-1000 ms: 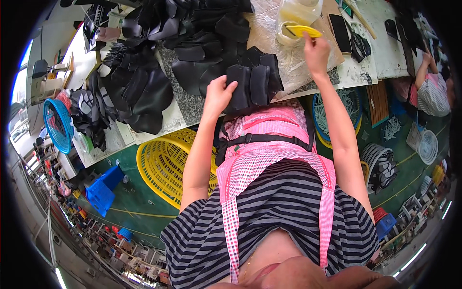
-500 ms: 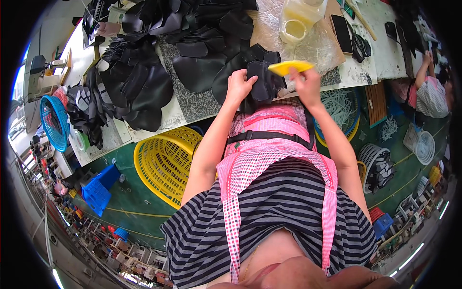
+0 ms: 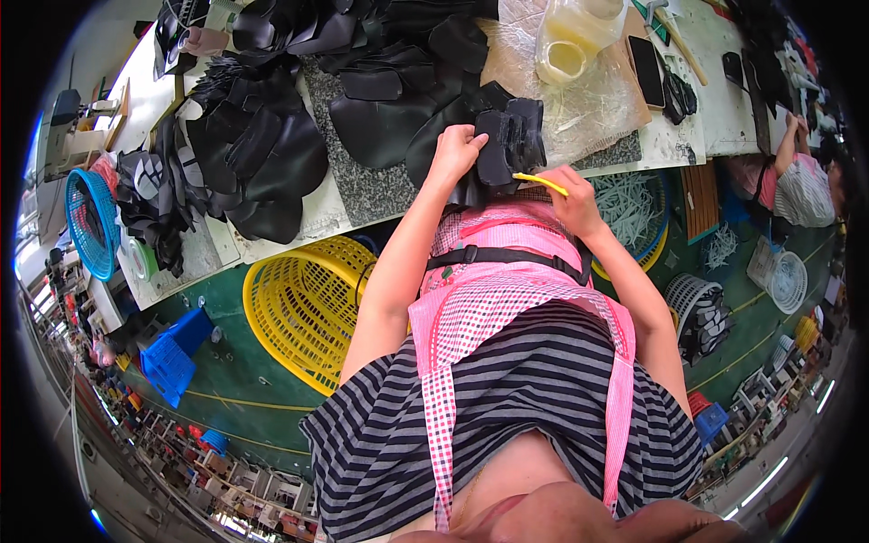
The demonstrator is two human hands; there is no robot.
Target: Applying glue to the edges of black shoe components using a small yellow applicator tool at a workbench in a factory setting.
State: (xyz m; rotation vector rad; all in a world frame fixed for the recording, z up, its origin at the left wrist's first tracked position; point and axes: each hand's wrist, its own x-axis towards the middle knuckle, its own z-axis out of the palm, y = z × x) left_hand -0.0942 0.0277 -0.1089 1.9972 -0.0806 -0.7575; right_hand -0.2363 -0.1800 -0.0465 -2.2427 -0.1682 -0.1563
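A fanned stack of small black leather-like pieces (image 3: 511,140) lies at the table's near edge. My left hand (image 3: 455,152) is closed at the stack's left edge, fingertips pressed together; what they pinch, if anything, is hidden. Between the fingers and thumb of my right hand (image 3: 577,201) is a thin, flat yellow scraper (image 3: 541,184), seen nearly edge-on. Its tip points left, at the near right edge of the stack; whether it touches, I cannot tell. Larger black pieces (image 3: 376,127) lie spread beyond my left hand.
A plastic jug of yellowish liquid (image 3: 563,61), a phone (image 3: 645,71) and black scissors (image 3: 677,95) are at the far right of the table. Below it stand a yellow basket (image 3: 303,308) and a basket of pale strips (image 3: 629,208). Another person (image 3: 801,181) sits at right.
My right hand has come down and nearer to me, turning the yellow scraper from its broad face to its edge. The left hand stays at the stack, moved slightly.
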